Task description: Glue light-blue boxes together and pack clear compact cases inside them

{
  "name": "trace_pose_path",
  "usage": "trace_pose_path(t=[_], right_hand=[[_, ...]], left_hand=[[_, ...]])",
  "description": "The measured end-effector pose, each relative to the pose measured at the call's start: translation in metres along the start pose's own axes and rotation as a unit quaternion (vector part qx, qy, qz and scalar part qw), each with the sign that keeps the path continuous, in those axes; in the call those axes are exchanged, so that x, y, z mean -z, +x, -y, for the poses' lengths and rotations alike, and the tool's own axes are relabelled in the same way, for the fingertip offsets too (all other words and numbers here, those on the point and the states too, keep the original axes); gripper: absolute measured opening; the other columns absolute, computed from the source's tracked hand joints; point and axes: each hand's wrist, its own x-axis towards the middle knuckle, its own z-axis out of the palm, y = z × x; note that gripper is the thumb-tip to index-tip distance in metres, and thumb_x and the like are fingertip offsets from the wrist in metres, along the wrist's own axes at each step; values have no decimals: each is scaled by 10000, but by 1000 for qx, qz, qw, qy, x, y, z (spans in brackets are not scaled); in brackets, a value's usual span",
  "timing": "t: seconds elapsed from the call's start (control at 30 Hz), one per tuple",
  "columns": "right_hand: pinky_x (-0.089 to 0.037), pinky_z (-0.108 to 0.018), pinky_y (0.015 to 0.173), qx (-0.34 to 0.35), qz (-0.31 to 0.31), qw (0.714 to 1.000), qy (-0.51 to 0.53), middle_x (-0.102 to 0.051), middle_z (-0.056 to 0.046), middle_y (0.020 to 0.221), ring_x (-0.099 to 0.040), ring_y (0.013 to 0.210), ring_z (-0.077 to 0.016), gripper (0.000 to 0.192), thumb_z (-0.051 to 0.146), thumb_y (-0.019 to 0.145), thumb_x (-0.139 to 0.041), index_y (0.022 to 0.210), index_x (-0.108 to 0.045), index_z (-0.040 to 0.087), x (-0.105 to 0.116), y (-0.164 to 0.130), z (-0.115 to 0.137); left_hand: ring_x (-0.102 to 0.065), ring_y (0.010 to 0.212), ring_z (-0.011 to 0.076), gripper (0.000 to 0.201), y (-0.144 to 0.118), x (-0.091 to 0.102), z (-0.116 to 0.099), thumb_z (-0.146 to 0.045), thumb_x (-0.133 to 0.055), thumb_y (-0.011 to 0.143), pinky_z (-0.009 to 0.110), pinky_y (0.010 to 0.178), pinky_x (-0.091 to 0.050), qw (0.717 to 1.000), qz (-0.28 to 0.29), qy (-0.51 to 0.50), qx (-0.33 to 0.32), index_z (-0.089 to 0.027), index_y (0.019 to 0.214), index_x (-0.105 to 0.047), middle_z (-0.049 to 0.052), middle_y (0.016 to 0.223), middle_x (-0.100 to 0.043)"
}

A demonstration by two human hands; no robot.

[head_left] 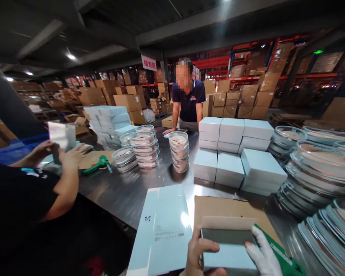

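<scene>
Polished steel table (126, 191), mirror-bright, runs beneath everything. Nearest, the bare left hand (199, 251) and white-gloved right hand (263, 255) each clasp an edge of a small pale-blue box (230, 245), its flap open, over a flat brown cardboard sheet (232, 209). Beside it lies a glossy flat carton (162, 230). Farther off, matte rectangular boxes (235, 153) form blocks, round clear-lidded dishes (178, 151) stand stacked, and a co-worker's hands (60, 151) hold white card.

Bare left grip (199, 251), white-gloved right grip (263, 253).
</scene>
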Motion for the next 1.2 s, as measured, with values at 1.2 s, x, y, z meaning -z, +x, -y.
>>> trace_pose_path(t=[1.2], right_hand=[[-566,-344,1041,-49,-7,998,-46,-688,-91,1430,-612,1353,-361,746,707,794,-659,1321,-708,181,0,-17,4]], left_hand=[[-675,1300,387,659,-11,9,3,-635,-941,629,389,917,-635,1000,7,-30,-1,-273,1150,-762,184,1600,-522]])
